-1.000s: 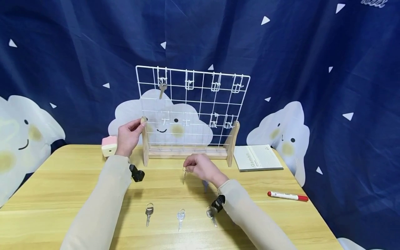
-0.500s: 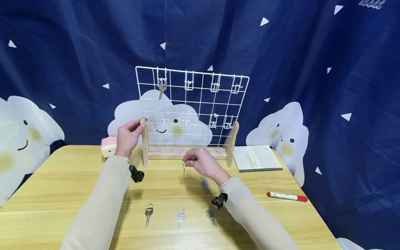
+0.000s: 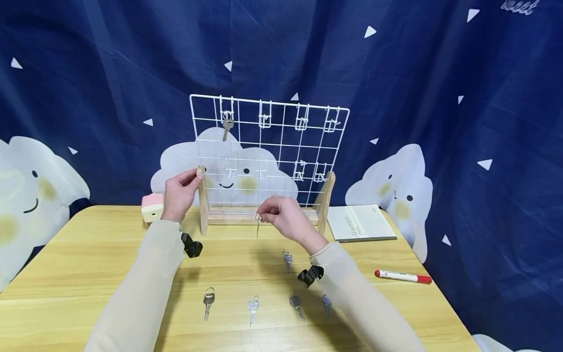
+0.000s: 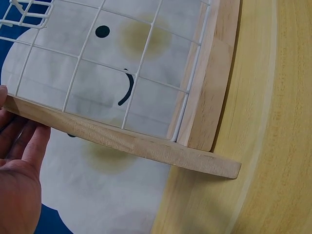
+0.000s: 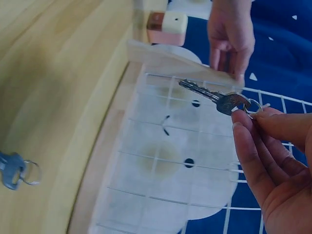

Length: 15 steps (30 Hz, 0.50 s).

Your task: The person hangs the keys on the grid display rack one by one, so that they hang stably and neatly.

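Head view: the right hand [image 3: 286, 220] pinches a key [image 3: 257, 227] by its ring, thumb and forefinger closed on it, above the tabletop [image 3: 88, 259] and just in front of the rack [image 3: 268, 146]. The key hangs straight down, long axis upright, blade tip toward the tabletop. In the right wrist view the same key [image 5: 214, 96] runs slantwise across the frame, its ring partly hidden behind the fingertips [image 5: 242, 122].

The left hand [image 3: 179, 190] grips the rack's left wooden post, fingers curled around it; the left wrist view shows only the edge of that hand [image 4: 19, 165], cut off by the frame.

One key [image 3: 226, 124] hangs on the top-left hook. Five more keys lie on the tabletop: one [image 3: 287, 259] near the right wrist, four in a row nearer the person [image 3: 208, 300] [image 3: 253, 308] [image 3: 295, 304] [image 3: 326, 304], the last half hidden beside the sleeve. I count eight hooks on the grid, though the lower ones are hard to make out.

A pink block [image 3: 152, 208] sits left of the rack, a booklet [image 3: 360, 224] right of it, and a red-capped marker [image 3: 402, 276] nearer the edge.
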Motion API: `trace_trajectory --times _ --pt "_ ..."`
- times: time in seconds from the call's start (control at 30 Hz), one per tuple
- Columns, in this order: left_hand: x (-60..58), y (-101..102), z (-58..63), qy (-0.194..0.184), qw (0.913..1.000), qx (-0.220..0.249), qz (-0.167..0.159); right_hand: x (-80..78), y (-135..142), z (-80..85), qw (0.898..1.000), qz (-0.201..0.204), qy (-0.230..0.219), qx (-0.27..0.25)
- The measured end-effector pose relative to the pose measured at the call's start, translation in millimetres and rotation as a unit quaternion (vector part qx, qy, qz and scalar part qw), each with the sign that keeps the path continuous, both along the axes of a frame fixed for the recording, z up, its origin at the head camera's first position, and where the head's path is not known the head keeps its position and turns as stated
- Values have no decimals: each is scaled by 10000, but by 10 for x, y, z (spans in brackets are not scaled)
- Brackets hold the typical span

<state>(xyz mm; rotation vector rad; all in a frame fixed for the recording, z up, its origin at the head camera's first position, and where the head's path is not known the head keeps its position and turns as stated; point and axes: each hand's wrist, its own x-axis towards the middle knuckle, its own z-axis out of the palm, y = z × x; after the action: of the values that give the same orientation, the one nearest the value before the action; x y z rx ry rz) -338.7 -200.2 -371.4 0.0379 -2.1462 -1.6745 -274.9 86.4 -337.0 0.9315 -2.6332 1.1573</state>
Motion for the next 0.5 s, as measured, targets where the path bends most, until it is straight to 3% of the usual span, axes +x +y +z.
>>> trace_trajectory --times 0.5 --pt "13 11 10 17 10000 30 -20 -26 21 410 9975 -499 219 -445"
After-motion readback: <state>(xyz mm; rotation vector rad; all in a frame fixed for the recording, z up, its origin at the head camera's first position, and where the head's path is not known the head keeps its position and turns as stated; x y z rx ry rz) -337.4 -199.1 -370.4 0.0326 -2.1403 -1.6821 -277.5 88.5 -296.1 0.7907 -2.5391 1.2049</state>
